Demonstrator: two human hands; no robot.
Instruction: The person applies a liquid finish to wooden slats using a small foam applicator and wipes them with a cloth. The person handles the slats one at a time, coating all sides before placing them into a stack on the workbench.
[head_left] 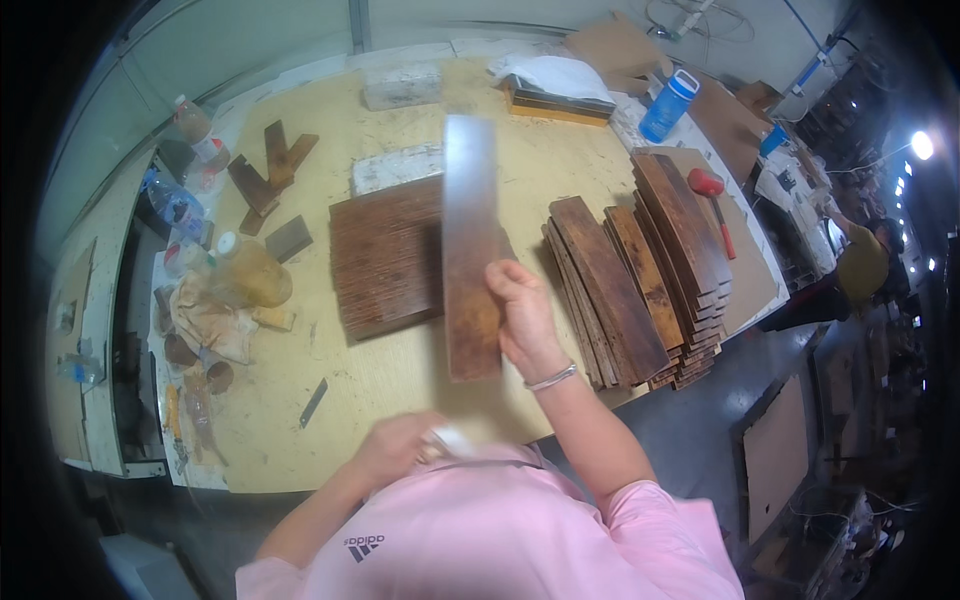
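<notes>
My right hand [527, 318] grips a brown wooden plank [470, 250] by its right edge and holds it up lengthwise over the table; its far end shines with glare. Close to my body, my left hand [395, 447] is closed on a small white thing [452, 440], too blurred to name. Behind the raised plank lies a wide stack of planks [385, 262], edges up, partly hidden by it. To the right, more planks lean in overlapping rows [610, 290], brown and mottled.
Left on the table [370, 400]: a jug of yellowish liquid [255, 272], a cloth [215, 320], plastic bottles [178, 205], wood offcuts [270, 170] and a dark flat strip [313, 403]. Right: a red mallet [706, 183] and blue bottle [668, 106]. A person [862, 262] is far right.
</notes>
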